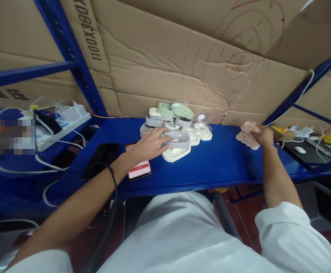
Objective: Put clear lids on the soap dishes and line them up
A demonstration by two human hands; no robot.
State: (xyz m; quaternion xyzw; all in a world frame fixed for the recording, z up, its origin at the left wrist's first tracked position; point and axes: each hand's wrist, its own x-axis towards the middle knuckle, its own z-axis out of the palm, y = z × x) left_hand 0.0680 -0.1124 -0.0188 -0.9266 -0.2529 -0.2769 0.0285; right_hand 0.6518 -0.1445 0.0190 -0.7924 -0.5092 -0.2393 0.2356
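My left hand (151, 145) reaches over the left end of a light grey wavy-edged piece with an oval opening (181, 141), its fingers and thumb closed around that end. Under this piece lies a cream shallow tray-like piece (177, 154). Farther right, my right hand (264, 136) grips a pink wavy-edged piece (250, 126), fingertips partly hidden behind it. A second pink piece (247, 140) rests on the table just below it. Behind my left hand are stacked grey pieces (154, 120), and green pieces (182, 111) top the pile. Cream pieces (203, 132) sit at its right.
The blue table (213, 163) backs onto a cardboard wall (154, 60). A black phone (103, 157) and a pink-and-red item on a dark base (139, 170) lie left. Blue shelf posts (65, 45), a power strip (60, 125) and white cables flank the table. A dark cable hangs by my left forearm.
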